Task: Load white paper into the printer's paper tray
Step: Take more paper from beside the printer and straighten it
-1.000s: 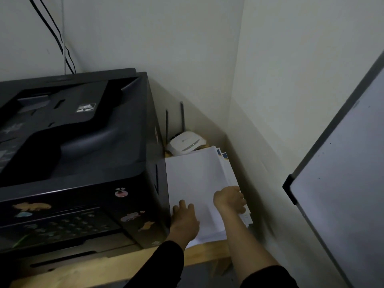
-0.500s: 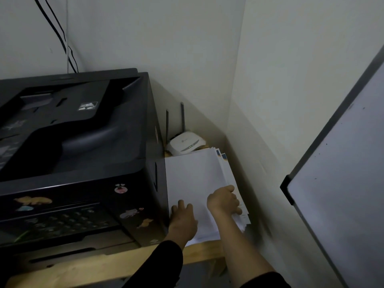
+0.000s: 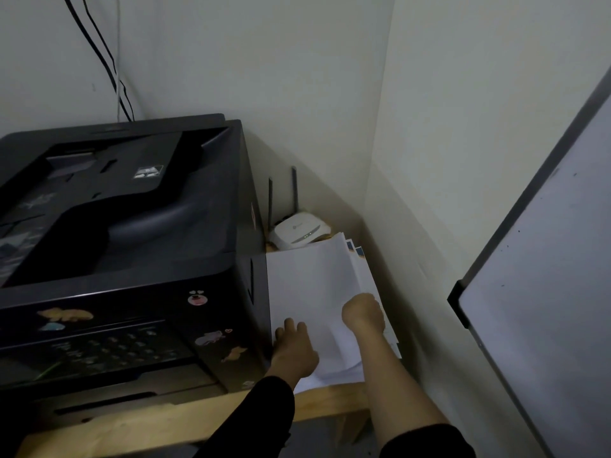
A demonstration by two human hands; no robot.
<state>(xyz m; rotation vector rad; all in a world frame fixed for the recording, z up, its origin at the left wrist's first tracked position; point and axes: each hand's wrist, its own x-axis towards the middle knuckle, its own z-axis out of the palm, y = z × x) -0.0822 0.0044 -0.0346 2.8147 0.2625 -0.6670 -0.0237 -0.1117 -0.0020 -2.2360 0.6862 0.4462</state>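
Black sleeves [image 3: 261, 421] cover both of the person's forearms at the bottom of my feed, above the pale wooden tabletop [image 3: 148, 428]. Just past the table edge, the left hand [image 3: 292, 350] rests on the near left corner of a loose stack of white paper sheets [image 3: 307, 279], its knuckles right beside the printer's side wall; I cannot tell whether the fingertips lie flat or hook over the stack's edge. The right hand [image 3: 363, 314] is curled round the right edge of the upper sheets, gripping them, and the paper bows upward between the two hands. The stack lies on the table in the gap between the large black office printer [image 3: 115, 226] and the side wall, outside the machine, with a few printed pages fanning out beneath it on the right. Cartoon stickers [image 3: 197, 297] dot the printer's front. Behind the stack sits a white router with two black antennas [image 3: 299, 231]. A dark-framed whiteboard [image 3: 545, 292] leans on the right, and black cables [image 3: 99, 57] run down the far wall.
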